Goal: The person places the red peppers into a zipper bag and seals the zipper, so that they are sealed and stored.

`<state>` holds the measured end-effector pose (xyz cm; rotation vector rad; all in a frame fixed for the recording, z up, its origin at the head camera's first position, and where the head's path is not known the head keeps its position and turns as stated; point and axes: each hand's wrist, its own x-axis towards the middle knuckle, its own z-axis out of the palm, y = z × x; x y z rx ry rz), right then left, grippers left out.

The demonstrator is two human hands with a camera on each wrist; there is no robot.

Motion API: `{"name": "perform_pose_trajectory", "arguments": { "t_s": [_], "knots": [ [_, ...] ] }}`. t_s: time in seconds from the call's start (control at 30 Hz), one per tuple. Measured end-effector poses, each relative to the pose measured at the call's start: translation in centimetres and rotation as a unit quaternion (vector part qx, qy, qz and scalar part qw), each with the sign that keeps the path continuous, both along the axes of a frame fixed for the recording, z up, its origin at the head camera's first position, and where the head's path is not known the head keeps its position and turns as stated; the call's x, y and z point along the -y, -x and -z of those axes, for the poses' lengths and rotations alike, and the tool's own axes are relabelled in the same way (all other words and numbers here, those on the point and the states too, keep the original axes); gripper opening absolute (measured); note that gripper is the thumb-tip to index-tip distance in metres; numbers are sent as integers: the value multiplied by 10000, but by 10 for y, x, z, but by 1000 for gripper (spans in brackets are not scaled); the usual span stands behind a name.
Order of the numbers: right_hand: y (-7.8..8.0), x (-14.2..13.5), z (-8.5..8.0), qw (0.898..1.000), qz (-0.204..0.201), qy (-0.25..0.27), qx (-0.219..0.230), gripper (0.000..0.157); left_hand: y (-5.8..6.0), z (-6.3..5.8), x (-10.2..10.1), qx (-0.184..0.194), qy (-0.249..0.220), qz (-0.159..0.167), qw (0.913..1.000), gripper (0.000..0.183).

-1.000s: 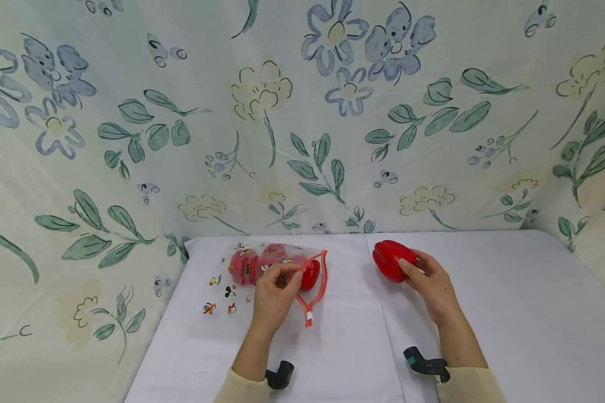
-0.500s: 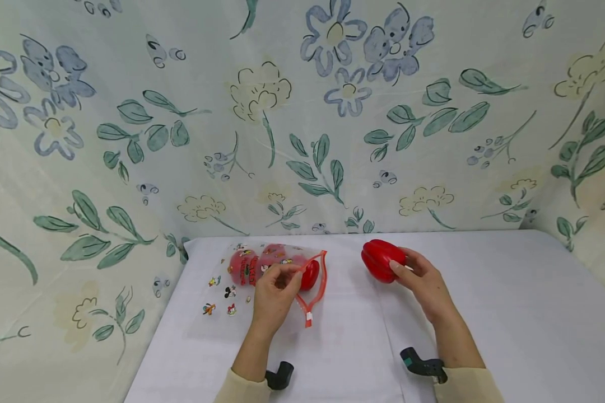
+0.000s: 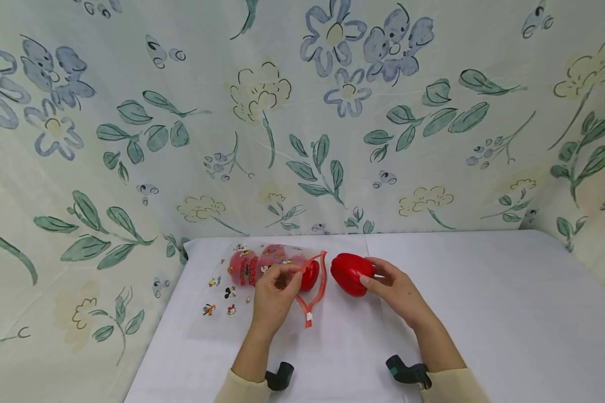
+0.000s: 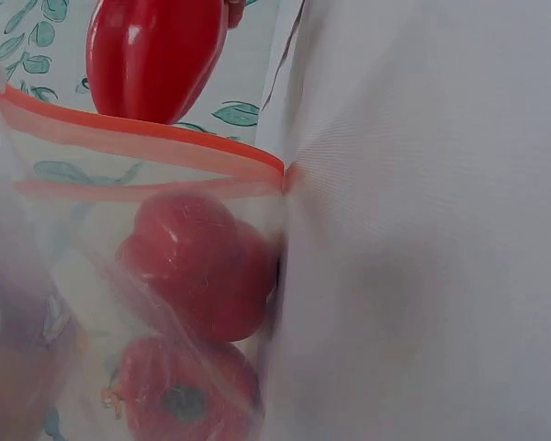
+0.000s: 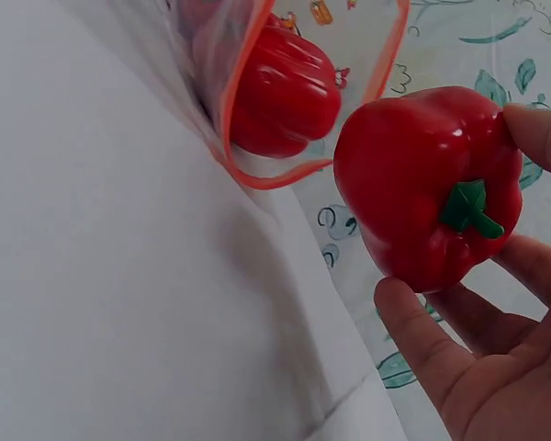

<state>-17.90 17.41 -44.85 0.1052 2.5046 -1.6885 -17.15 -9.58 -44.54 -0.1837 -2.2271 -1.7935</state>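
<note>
My right hand point(image 3: 397, 291) holds a red bell pepper point(image 3: 352, 274) by its stem end, thumb and fingers spread around it; the green stem point(image 5: 473, 209) shows in the right wrist view. The pepper's blunt end points at the mouth of a clear zip bag point(image 3: 217, 327) with a red-orange zipper edge point(image 3: 324, 280). My left hand point(image 3: 274, 296) pinches the upper edge of that mouth, which gapes. Inside the bag lie red bell peppers; one point(image 5: 285, 92) sits just within the opening, another point(image 4: 188, 395) deeper in. Part of the bag is hidden behind my left hand.
The bag lies on a white-covered table point(image 3: 509, 313), toward its left side. A floral cloth point(image 3: 302, 140) hangs behind the table's back edge. Each wrist carries a black camera mount point(image 3: 408, 370).
My right hand has carried the bell pepper leftward and slightly toward me, up close to the bag's mouth. The left hand and the bag stay where they were.
</note>
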Motion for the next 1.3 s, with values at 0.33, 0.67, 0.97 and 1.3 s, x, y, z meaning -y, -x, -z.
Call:
{"name": "perform_pose_trajectory", "arguments": {
  "t_s": [0.33,0.67,0.97,1.3],
  "knots": [
    [-1,25,14,9995,-214,-51,216,74,1,1,1,-53,15,15,10000,12],
    [-4,40,13,9995,-251,-143,163,71,2,3,-1,-199,-31,70,9998,13],
    [-6,49,14,9997,-256,13,14,70,1,3,-2,-219,-39,91,9997,13],
    [-13,69,16,9982,-324,437,-268,72,-1,2,-6,-275,99,110,9995,12]
  ]
}}
